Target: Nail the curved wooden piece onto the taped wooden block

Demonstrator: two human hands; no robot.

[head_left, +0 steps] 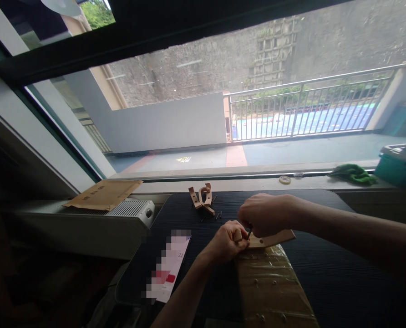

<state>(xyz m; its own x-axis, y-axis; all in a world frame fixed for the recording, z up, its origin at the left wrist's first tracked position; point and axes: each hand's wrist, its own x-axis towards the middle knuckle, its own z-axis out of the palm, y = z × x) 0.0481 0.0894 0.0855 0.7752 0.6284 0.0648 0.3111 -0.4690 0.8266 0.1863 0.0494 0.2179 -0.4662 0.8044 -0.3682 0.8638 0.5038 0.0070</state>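
Both hands at a wooden piece, over the far end of the taped board

The wooden piece [274,240] is at the far end of the taped board [267,287], above or on its edge; which of the two cannot be told. The left hand [228,239] is closed on the piece's left end, apparently to steady it against the push of the other hand. The right hand [266,212] is clenched on a slim dark rod [249,233], tilted with its lower end at the left fingers, a hold that looks chosen for pressing or turning. The hands are close together, nearly touching.

The piece's long axis lies across that of the taped board; its free end points right and slightly away from the person, leaving a dark hole uncovered. A wooden nub [237,235] shows between the left fingers; whether it belongs to the same piece is unclear.

Beyond the taped board and to its left, curved wooden parts [194,199] and loose screws [218,215] sit grouped on the dark surface [319,273], probably to be within easy reach
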